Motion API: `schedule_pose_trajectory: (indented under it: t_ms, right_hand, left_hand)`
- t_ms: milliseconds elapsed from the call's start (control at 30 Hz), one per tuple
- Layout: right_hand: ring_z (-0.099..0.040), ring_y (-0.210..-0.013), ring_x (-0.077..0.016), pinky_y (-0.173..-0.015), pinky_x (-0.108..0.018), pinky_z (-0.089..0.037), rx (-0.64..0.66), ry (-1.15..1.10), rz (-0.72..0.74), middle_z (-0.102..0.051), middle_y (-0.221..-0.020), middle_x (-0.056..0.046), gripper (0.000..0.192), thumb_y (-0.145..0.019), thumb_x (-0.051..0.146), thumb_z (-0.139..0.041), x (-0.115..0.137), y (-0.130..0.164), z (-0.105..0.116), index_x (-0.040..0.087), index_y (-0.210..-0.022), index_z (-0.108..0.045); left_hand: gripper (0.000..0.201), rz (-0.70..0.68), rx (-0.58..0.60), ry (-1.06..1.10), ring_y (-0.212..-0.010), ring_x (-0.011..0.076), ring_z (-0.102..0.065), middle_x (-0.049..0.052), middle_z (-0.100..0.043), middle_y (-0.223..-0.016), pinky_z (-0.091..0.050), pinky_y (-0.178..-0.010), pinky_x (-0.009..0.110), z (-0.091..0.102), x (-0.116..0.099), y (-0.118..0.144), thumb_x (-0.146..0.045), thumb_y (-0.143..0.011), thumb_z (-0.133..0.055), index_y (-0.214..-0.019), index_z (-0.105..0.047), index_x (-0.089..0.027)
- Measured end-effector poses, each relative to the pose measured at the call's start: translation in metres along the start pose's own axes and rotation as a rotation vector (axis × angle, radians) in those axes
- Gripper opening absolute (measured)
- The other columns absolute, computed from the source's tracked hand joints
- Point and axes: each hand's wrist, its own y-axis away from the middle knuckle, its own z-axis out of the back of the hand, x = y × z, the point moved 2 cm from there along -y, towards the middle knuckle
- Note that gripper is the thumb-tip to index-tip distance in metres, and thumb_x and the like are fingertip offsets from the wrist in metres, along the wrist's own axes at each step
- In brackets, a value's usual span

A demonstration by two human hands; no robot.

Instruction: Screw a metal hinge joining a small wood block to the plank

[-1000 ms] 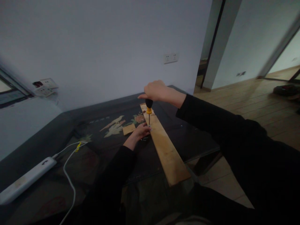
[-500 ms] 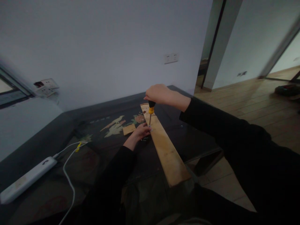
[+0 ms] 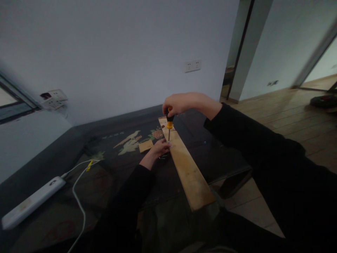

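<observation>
A screwdriver (image 3: 169, 124) with a black and yellow handle stands nearly upright, its shaft pointing down at a long wooden board (image 3: 188, 168). My right hand (image 3: 177, 104) is closed round the top of its handle. My left hand (image 3: 159, 148) rests at the board's left edge, fingertips pinched together beside the screwdriver's tip. A small pale piece shows at those fingertips, too small to name. Several thin metal bits (image 3: 163, 157), perhaps screws or nails, lie under the left hand. A short square wooden block (image 3: 145, 146) lies left of the board.
The dark table (image 3: 126, 123) bears a bird and flower picture. A white power strip (image 3: 33, 202) with a white cable (image 3: 78, 200) lies at the left. Behind stands a wall with a socket plate (image 3: 193, 66). The board's near end juts past the table's front edge.
My right hand has shifted its hold on the screwdriver, the fingers now lower round the handle and the wrist turned. My left hand and the board stay in place.
</observation>
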Motion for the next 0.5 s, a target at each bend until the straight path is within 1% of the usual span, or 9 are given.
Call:
schedule_pose_trajectory:
  t_ms: [33, 100, 233, 400, 500]
  right_hand:
    - [-0.065, -0.083, -0.0168, -0.074, -0.031, -0.042, 0.001, 0.009, 0.006, -0.075, -0.102, -0.01, 0.038, -0.087, 0.025, -0.063, 0.0, 0.0, 0.001, 0.016, -0.122, -0.072]
    - [-0.065, -0.085, -0.0178, -0.075, -0.031, -0.041, -0.038, 0.046, -0.009, -0.076, -0.104, -0.012, 0.036, -0.088, 0.023, -0.06, 0.0, -0.002, 0.0, 0.015, -0.12, -0.074]
    - [-0.066, -0.089, -0.0213, -0.075, -0.034, -0.041, -0.11, 0.124, -0.071, -0.075, -0.105, -0.016, 0.034, -0.092, 0.027, -0.056, 0.002, -0.006, -0.006, 0.013, -0.115, -0.076]
    - [-0.067, -0.092, -0.0251, -0.074, -0.035, -0.042, -0.162, 0.161, -0.159, -0.074, -0.104, -0.021, 0.043, -0.096, 0.038, -0.052, 0.001, -0.007, -0.01, 0.008, -0.119, -0.074]
    - [-0.067, -0.092, -0.0254, -0.074, -0.034, -0.043, -0.181, 0.174, -0.205, -0.074, -0.103, -0.021, 0.046, -0.097, 0.041, -0.051, -0.001, -0.005, -0.01, 0.008, -0.12, -0.073]
  left_hand:
    - [0.047, 0.001, 0.005, -0.002, -0.075, 0.0152, -0.071, 0.007, -0.072, -0.089, -0.058, -0.078, 0.03, 0.0, 0.0, 0.0, 0.009, -0.065, -0.072, -0.106, -0.061, -0.011]
    - [0.048, 0.001, 0.011, -0.005, -0.076, 0.0159, -0.071, 0.007, -0.073, -0.089, -0.059, -0.078, 0.03, 0.0, 0.001, -0.001, 0.009, -0.064, -0.071, -0.107, -0.061, -0.011]
    - [0.049, -0.002, -0.008, -0.011, -0.078, 0.0171, -0.071, 0.008, -0.072, -0.091, -0.058, -0.079, 0.032, -0.001, 0.001, -0.002, 0.009, -0.062, -0.072, -0.106, -0.062, -0.011]
    - [0.047, 0.003, -0.029, -0.021, -0.077, 0.0172, -0.071, 0.009, -0.072, -0.093, -0.058, -0.08, 0.032, -0.004, -0.001, 0.002, 0.01, -0.062, -0.072, -0.104, -0.062, -0.011]
    - [0.047, 0.004, -0.024, -0.03, -0.076, 0.0168, -0.071, 0.008, -0.072, -0.091, -0.058, -0.08, 0.032, -0.007, -0.003, 0.004, 0.01, -0.064, -0.069, -0.106, -0.061, -0.011]
